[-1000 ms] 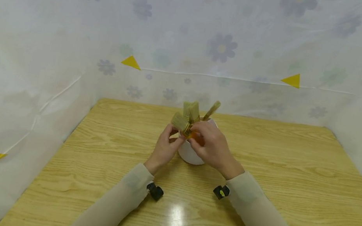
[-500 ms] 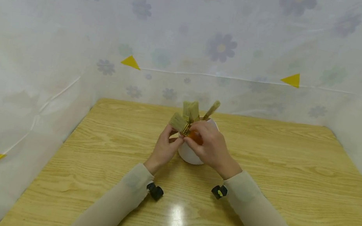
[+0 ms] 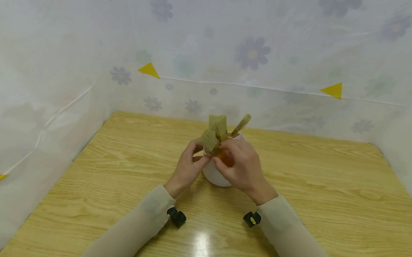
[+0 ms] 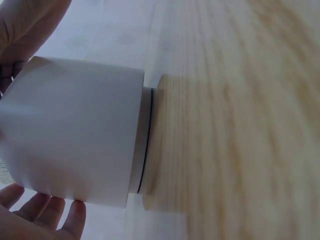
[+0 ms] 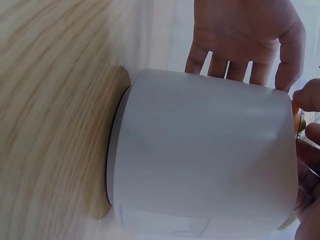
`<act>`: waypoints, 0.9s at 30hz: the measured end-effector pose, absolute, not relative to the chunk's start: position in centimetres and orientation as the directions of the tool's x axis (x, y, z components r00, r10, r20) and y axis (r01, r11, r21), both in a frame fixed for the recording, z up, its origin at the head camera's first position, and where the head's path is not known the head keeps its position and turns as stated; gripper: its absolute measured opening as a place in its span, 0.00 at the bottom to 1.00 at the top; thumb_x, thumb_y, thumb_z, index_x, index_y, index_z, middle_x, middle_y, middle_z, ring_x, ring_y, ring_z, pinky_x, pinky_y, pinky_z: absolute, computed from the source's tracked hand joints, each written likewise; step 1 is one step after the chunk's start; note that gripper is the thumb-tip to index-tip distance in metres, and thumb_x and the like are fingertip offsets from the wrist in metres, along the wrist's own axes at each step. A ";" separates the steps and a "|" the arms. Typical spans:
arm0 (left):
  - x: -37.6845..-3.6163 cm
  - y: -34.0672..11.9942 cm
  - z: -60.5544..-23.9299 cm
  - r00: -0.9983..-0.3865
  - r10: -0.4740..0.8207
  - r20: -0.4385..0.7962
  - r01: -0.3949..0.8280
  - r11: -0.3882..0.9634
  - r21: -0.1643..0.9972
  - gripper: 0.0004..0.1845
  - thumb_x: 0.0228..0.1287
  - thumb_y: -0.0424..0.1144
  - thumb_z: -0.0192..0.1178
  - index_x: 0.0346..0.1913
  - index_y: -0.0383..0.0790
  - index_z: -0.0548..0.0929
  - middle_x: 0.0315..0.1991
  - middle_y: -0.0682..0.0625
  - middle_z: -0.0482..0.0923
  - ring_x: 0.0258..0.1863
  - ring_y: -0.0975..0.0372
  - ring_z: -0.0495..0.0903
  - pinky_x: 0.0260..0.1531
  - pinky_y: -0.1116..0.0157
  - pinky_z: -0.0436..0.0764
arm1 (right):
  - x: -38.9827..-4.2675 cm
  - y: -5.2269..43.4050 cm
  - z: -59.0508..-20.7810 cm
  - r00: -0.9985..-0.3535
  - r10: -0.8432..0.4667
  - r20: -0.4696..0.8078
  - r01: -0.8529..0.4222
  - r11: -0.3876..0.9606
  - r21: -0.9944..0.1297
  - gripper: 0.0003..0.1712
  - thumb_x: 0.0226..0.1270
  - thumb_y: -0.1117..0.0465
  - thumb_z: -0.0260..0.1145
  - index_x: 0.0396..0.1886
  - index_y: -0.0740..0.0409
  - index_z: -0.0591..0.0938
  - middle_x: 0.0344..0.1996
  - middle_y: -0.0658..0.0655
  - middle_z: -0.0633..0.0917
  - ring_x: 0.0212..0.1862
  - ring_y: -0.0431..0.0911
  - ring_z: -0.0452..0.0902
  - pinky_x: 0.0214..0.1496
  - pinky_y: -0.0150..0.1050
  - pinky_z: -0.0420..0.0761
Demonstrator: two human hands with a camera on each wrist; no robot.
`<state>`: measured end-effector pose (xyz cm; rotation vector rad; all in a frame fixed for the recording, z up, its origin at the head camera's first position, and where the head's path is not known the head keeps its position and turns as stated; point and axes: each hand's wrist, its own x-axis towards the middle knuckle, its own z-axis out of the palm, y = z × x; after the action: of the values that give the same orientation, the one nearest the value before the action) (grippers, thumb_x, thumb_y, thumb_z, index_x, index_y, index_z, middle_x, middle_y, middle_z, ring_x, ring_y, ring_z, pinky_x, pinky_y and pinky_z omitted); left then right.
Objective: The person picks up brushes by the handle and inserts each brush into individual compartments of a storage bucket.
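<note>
At the middle of the pale wooden surface (image 3: 301, 193) stands one white cylindrical pot (image 3: 215, 176) holding flat bristle paintbrushes (image 3: 219, 126); three bristle heads show, possibly more behind. Right hand (image 3: 242, 168): fingers curled, pinching the orange handle and brass ferrule of one brush (image 3: 210, 140) above the pot's rim. Left hand (image 3: 188, 167): loosely spread against the pot's left side, fingers straight in the right wrist view, thumb near the pinched brush. No readable writing or label on the pot. Flower-print sheeting (image 3: 250, 54) surrounds the surface.
</note>
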<state>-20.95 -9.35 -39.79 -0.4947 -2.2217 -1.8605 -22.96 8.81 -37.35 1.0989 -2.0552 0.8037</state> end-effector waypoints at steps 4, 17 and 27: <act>-19.9 -9.3 -38.2 -0.926 0.135 0.353 0.371 0.150 0.916 0.20 0.70 0.33 0.54 0.61 0.30 0.68 0.61 0.37 0.67 0.61 0.47 0.68 0.56 0.51 0.73 | -23.0 9.0 -37.4 -0.436 -0.461 0.773 -0.859 0.468 -0.206 0.13 0.57 0.59 0.70 0.41 0.56 0.82 0.39 0.51 0.84 0.33 0.45 0.70 0.38 0.43 0.70; -19.6 -9.4 -37.6 -0.934 0.149 0.325 0.348 0.162 0.923 0.23 0.71 0.36 0.54 0.65 0.34 0.66 0.61 0.39 0.67 0.63 0.49 0.67 0.57 0.51 0.72 | -22.9 9.1 -37.8 -0.442 -0.460 0.770 -0.851 0.487 -0.197 0.13 0.57 0.57 0.70 0.41 0.55 0.83 0.36 0.49 0.84 0.31 0.42 0.72 0.37 0.43 0.71; -19.5 -9.4 -37.7 -0.926 0.162 0.342 0.366 0.154 0.918 0.23 0.71 0.34 0.53 0.66 0.33 0.65 0.60 0.38 0.67 0.62 0.48 0.68 0.56 0.52 0.73 | -22.7 8.9 -37.8 -0.427 -0.432 0.794 -0.846 0.500 -0.183 0.10 0.55 0.57 0.71 0.35 0.56 0.83 0.32 0.52 0.83 0.34 0.44 0.75 0.35 0.43 0.70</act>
<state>-19.54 -9.39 -37.67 -0.5218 -2.2575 -1.8721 -22.72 8.94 -37.76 1.0451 -2.0491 0.7629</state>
